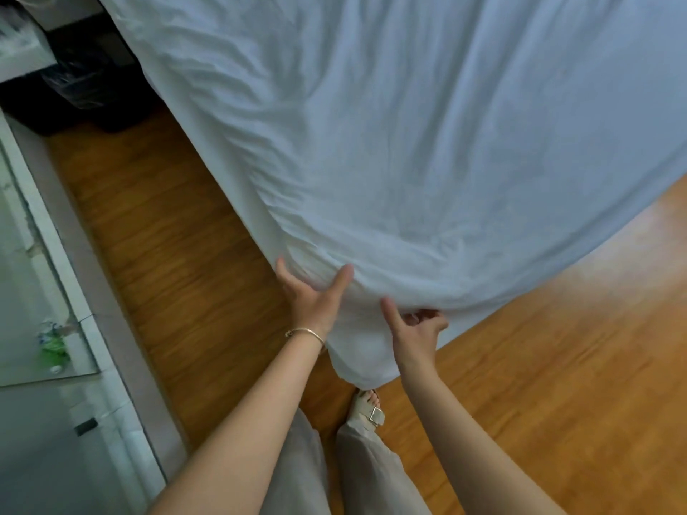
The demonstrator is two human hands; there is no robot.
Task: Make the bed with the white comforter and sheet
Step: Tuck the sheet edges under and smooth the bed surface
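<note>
Both arms reach forward, left hand [310,297] spread, right hand [416,328] curled.

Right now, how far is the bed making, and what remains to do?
Done: the white sheet is spread across the bed, though wrinkled. In hand: at the near corner, the left hand holds the fabric, thumb on top, and the right hand grips the edge with curled fingers; the corner hangs toward the wooden floor. Left: fixing this corner, smoothing the wrinkles. No comforter is visibly laid on top yet.
</note>
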